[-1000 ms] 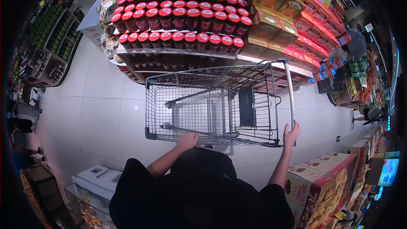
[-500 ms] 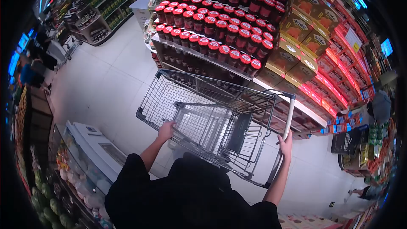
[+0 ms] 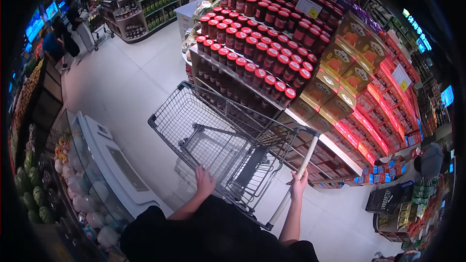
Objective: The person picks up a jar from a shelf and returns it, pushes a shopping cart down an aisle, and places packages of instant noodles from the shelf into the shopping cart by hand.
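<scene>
A wire shopping cart [image 3: 168, 136] stands in front of me, turned at a slant, and its basket holds nothing that I can see. My right hand [image 3: 299, 182] is wrapped round the cart's pale handle bar [image 3: 310, 152]. Beside the cart's near side rim is my left hand [image 3: 205, 183], its fingers spread and nothing in it. Whether those fingertips touch the wire, I cannot tell. Just past the cart's far side rise rows of red-lidded jars [image 3: 250, 47] on a stepped shelf.
Gold boxes [image 3: 318, 90] and red packages [image 3: 383, 116] are stacked right of the jars. A white freezer case [image 3: 99, 138] stands close on my left, near some watermelons [image 3: 38, 196]. A black basket [image 3: 387, 199] is at the right. People [image 3: 58, 39] stand far left.
My left hand has come off the cart's side rim and back toward me, its fingers opening out. The cart and its handle have shifted left in view. My right hand stays on the handle.
</scene>
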A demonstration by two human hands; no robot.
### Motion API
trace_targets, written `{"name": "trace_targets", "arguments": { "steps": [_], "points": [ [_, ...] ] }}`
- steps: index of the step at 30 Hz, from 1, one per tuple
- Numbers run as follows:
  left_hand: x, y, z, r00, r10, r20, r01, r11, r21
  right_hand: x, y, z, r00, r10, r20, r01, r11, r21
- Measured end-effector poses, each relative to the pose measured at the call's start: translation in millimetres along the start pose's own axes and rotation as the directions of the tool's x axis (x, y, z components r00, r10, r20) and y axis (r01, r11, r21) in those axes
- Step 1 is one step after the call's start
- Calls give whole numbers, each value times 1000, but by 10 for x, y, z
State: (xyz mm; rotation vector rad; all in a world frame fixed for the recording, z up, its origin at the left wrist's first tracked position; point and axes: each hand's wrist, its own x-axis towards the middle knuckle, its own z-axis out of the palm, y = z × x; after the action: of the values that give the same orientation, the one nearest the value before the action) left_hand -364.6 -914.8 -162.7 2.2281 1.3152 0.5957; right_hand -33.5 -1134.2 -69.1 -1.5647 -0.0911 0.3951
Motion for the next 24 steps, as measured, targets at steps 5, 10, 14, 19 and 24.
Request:
{"name": "trace_targets", "arguments": {
  "steps": [5, 10, 14, 19, 24],
  "points": [
    [-47, -116, -61, 999, -52, -6, 52, 999, -15, -264, -307, 188, 882, -426, 203, 457, 666, -590],
    [-79, -191, 24, 988, -18, -150, 11, 999, -49, 284, -821, 269, 493, -474, 729, 859, 134, -494],
    [-348, 242, 106, 906, -309, -288, 316, 948, -22, 456, -638, 469, 417, -383, 824, 909, 199, -367],
    [-732, 262, 504, 825, -538, -172, 401, 772, -493, 392, -312, 574, 528, -381, 759, 845, 328, -423],
    [-712, 240, -88, 694, -719, 33, 673, 632, -383, -65, -229, 732, 471, -404, 784, 882, 246, -402]
  ]
}}
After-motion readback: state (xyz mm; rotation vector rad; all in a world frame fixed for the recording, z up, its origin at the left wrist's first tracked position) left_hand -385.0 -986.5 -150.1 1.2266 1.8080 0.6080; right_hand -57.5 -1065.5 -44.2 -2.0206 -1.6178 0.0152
